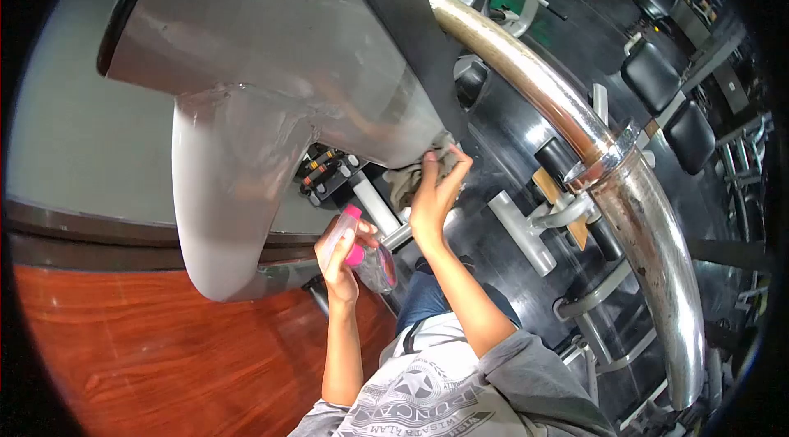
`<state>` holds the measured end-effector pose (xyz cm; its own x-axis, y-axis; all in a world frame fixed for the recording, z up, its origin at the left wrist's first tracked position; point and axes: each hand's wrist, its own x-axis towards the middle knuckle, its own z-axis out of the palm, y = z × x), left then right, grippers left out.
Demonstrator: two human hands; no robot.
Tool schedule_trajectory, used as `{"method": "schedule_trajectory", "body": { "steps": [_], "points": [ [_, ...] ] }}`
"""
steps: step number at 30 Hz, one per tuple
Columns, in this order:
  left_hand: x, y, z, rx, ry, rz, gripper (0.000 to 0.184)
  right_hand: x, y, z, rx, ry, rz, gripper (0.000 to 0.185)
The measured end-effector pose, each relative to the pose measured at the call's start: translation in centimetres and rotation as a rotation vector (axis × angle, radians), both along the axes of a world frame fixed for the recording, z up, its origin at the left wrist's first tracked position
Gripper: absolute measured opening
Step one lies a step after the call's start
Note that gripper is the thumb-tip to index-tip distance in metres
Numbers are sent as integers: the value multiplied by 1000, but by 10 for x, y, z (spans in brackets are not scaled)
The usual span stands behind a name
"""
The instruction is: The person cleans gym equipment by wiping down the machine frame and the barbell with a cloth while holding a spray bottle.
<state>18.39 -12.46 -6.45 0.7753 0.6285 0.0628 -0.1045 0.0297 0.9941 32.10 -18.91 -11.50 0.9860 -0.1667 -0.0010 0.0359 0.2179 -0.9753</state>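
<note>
My left hand is wrapped round a clear spray bottle with a pink trigger head, held low in front of my body. A crumpled grey-beige cloth is in my right hand, whose fingers press it against the lower end of a large grey metal frame. Part of the cloth hangs below the frame's edge. The frame's surface looks glossy, with a few scuffs and a rough seam where a lighter post branches downward.
A curved chrome tube with a collar arcs down on the right. Beyond it stand gym machines with black padded seats on a dark floor. Reddish wood-look flooring lies at lower left, beside a grey panel.
</note>
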Motion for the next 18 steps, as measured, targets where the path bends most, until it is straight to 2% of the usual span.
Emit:
{"method": "schedule_trajectory", "body": {
  "steps": [3, 4, 7, 8, 9, 11, 12, 13, 15, 18],
  "points": [
    [1, 12, -24, -93, 51, 43, 42, -12, -6, 47, -187, -444, 52, 45],
    [2, 16, -27, -42, 52, -4, 42, -13, -1, 49, -178, -540, 19, 53],
    [6, 19, -30, 9, 115, -4, 44, -11, 0, 14, -326, -587, -53, 58],
    [7, 20, -32, -5, 117, -14, 41, -11, 4, -4, -372, -514, -95, 49],
    [7, 21, -36, -5, 121, -34, 41, -12, 9, -23, -379, -506, -112, 49],
    [9, 23, -44, -64, 161, 3, 37, -14, 19, -58, -327, -155, -218, 44],
    [10, 25, -46, -64, 166, -14, 37, -14, 17, -71, -259, 44, -164, 47],
    [11, 27, -48, -76, 148, -41, 36, -12, 19, -92, -260, 49, -181, 47],
    [15, 28, -47, -86, 131, -83, 34, -2, 19, -130, -202, 390, -163, 49],
    [21, 27, -47, -128, 139, -107, 29, 15, 3, -121, -75, 409, -116, 45]
  ]
}}
